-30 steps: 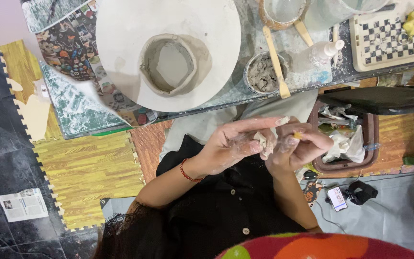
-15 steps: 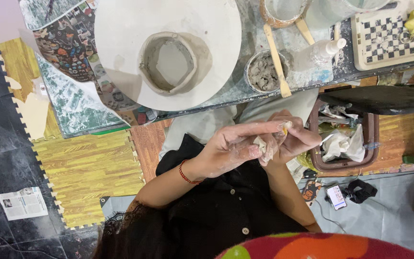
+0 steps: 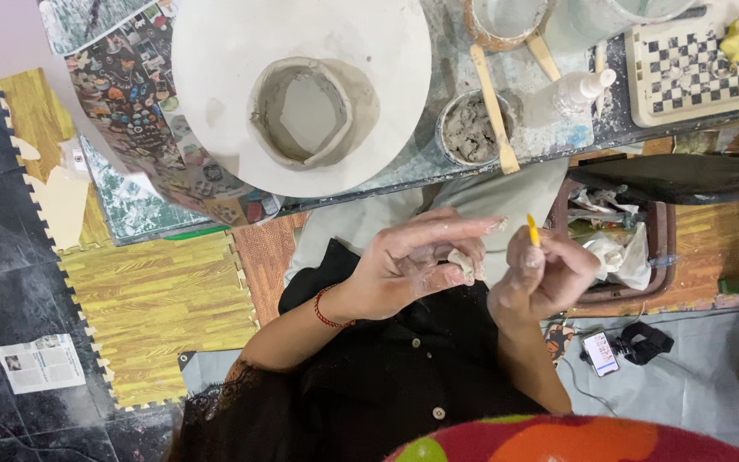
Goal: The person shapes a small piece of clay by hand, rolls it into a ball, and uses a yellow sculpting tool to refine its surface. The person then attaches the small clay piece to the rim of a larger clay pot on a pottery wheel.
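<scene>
Left hand (image 3: 412,265) grip pinches small clay lump (image 3: 464,263); right hand (image 3: 540,278) grip grasps yellow-tipped tool (image 3: 532,229), above lap

Yellow tool (image 3: 531,228), grey clay lump (image 3: 464,262)

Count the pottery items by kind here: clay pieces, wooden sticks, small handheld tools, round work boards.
Clay pieces: 2, the ring-shaped clay pot and the small lump in the left hand
Wooden sticks: 2
Yellow-tipped tools: 1, in the right hand
Round white boards: 1
Total: 6
</scene>
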